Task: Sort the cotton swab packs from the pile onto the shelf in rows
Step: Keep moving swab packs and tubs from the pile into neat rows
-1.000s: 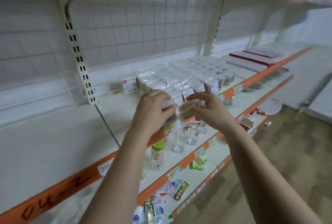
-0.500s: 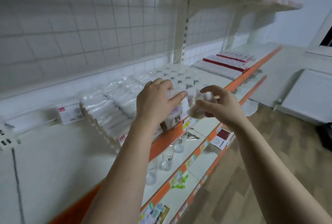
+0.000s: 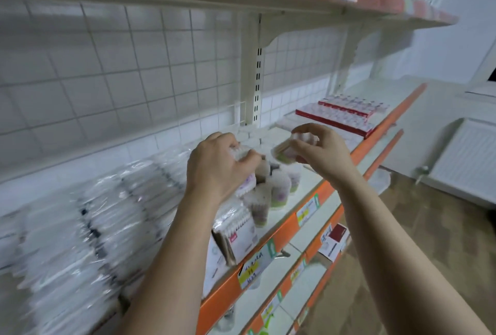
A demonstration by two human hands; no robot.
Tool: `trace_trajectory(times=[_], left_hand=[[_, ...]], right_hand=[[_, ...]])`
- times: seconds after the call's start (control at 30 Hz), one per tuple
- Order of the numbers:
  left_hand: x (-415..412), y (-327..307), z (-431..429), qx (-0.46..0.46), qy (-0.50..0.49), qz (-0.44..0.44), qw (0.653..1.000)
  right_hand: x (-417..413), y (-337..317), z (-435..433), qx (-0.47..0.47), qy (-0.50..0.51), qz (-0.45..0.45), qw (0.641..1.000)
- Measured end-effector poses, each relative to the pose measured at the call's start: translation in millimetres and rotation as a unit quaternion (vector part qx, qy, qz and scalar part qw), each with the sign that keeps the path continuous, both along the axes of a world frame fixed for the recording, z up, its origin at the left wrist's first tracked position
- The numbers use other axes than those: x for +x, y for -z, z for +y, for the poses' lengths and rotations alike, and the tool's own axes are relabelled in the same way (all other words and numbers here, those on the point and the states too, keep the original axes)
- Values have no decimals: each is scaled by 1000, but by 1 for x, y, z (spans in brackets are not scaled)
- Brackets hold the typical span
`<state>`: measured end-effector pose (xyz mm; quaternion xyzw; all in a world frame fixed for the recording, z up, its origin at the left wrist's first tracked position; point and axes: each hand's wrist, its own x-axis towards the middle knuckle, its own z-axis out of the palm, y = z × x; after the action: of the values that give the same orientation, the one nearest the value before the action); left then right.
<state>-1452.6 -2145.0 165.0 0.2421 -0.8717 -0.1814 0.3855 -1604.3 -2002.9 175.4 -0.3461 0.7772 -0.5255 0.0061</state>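
Both hands are up at the middle of the frame, each with a cotton swab pack, right over the pile [image 3: 271,189] on the shelf [image 3: 288,230].

The left hand [image 3: 218,167] has its grip clenched over a pink-label pack [image 3: 247,183], fingers curled across the top and thumb hooked in from the right. The right hand [image 3: 323,150] is pinching a green-label pack [image 3: 282,153] that's tilted so it mostly shows edge-on, thumb on one face and fingertips over the swab heads. The two packs are close together but don't look like they touch.

These things look like they weigh nothing. Thin clear plastic, shiny, so probably a bit slick and crinkly. I'd guess the sticks inside keep a pack stiff lengthwise while the shell gives if you squeeze the flat faces hard. So I'd pinch across the two flat faces near the middle or by the long edges, lightly. They aren't fragile, but crush one and it likely won't stand straight.

The finished rows [image 3: 107,227] fill the lower left of the frame, pretty blurred, with one pack standing upright at the front edge [image 3: 239,232] just above a yellow price tag [image 3: 251,267]. The loose pile sits just right of those. Red boxes [image 3: 346,113] are further along, upper right, well apart from all this.
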Motion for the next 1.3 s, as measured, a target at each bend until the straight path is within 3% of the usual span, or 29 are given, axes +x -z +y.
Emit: trace_trajectory(times=[0.27, 0.4, 0.53, 0.8, 0.97, 1.2, 1.3], left_hand=[[-55, 1, 0, -15, -54, 24, 998], [-85, 0, 7, -12, -100, 29, 995], [-106, 0, 16, -4, -146, 31, 989], [-119, 8, 29, 15, -225, 56, 973], [-121, 10, 36, 6, -261, 42, 964], [-129, 13, 45, 20, -289, 44, 956], [-132, 12, 50, 14, -291, 39, 956]], right_hand=[[-89, 0, -26, 67, -41, 54, 995], [-128, -5, -35, 148, -102, 80, 981], [-155, -4, -40, 183, -163, 29, 969], [-177, 32, -63, 269, -239, 20, 933], [-186, 49, -70, 254, -258, 34, 931], [-198, 60, -62, 196, -310, -63, 928], [-198, 64, -66, 173, -302, -66, 935]])
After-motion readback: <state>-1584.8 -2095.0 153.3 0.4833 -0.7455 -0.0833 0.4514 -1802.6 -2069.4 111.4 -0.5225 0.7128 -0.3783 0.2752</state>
